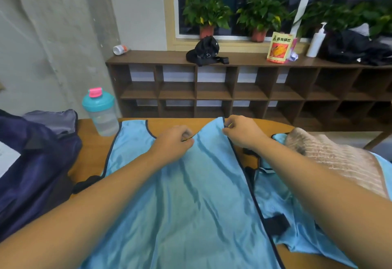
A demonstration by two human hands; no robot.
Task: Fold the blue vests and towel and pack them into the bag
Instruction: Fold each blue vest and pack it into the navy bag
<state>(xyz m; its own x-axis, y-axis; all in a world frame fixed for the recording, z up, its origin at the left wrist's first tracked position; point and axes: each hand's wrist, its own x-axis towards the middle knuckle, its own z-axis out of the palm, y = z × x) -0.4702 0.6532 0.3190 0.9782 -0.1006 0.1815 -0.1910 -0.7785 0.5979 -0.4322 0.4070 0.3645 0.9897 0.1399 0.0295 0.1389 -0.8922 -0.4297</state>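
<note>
A light blue vest (180,201) with dark trim lies spread flat on the wooden table (93,150) in front of me. My left hand (174,141) pinches the dark neckline edge of the vest's right shoulder strap. My right hand (241,131) pinches the outer edge of the same strap near its top. A second blue vest (282,211) lies crumpled under the first at the right. A beige ribbed towel (339,158) rests at the far right, partly over that vest. The dark navy bag (31,162) sits open at the left.
A clear shaker bottle (101,114) with a teal lid stands at the table's back left, next to the bag. Beyond the table is a brown cubby shelf (233,90) carrying a black pouch, a snack packet, a pump bottle and potted plants.
</note>
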